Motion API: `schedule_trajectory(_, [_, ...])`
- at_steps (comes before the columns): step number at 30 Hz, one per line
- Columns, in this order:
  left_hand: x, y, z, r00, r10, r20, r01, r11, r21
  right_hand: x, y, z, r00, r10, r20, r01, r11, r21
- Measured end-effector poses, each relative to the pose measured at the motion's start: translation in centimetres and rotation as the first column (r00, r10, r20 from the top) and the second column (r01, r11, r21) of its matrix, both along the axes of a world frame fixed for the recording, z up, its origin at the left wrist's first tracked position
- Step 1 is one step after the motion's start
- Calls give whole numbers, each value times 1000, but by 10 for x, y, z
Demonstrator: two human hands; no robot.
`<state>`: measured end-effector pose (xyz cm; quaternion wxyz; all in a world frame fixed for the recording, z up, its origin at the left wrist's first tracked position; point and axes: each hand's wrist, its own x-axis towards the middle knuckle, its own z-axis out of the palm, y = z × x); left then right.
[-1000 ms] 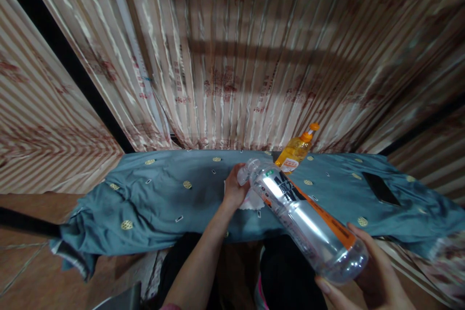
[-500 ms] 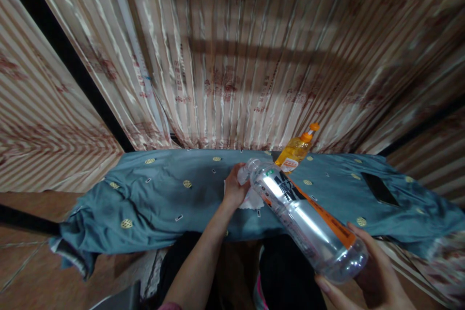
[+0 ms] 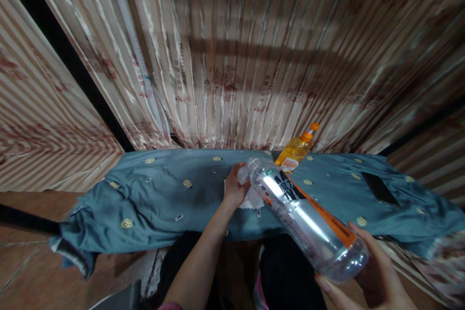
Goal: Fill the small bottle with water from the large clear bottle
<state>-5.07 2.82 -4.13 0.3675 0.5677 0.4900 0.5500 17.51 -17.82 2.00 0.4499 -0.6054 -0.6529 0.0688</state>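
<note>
Right now my right hand (image 3: 366, 276) cradles the base of a clear plastic bottle (image 3: 305, 218), fingers wrapped round its bottom, so that grip is closed on it. The bottle lies tilted, base low and near me, neck pointing away and up toward the counter (image 3: 156, 198). My left hand (image 3: 234, 189) is at the neck, fingers curled round the cap (image 3: 244, 174); that grip looks pinched on it, though the fingertips are turned away from me and I cannot see how firmly they bite.

Judging by the two grips, the cap is being worked. To do that well I would keep the right hand firm so the body does not spin, and twist only at the neck, without squeezing the thin wall.

Under the left hand a white cloth or paper (image 3: 252, 199) lies on the counter, mostly hidden by the hand and the bottle. Just behind the neck stands an orange bottle (image 3: 295, 151) with a flip top, upright, apart from my hands. Further right lies a flat dark thing (image 3: 381, 188), perhaps a phone. A blue-grey patterned cloth covers the counter; striped curtains (image 3: 232, 58) hang behind.

Whether the clear bottle holds any liquid I cannot tell. Its label is too blurred to read, and my right wrist is cut off by the frame's edge.
</note>
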Motion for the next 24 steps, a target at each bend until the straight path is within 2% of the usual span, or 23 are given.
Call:
schedule_trajectory(5, [0, 0, 1, 1000, -7, 8, 7, 1000, 0, 1, 2, 1, 994, 17, 112, -23, 999, 46])
schedule_trajectory(10, [0, 0, -2, 1000, 3, 5, -3, 1000, 1, 3, 2, 1, 995, 35, 94, -40, 998, 52])
schedule_trajectory(18, [0, 0, -1, 1000, -10, 10, 10, 1000, 7, 4, 0, -2, 998, -56, -15, 56, 998, -42])
schedule_trajectory(24, [0, 1, -2, 1000, -13, 10, 13, 1000, 7, 1, 2, 2, 997, -11, 82, 9, 1000, 29])
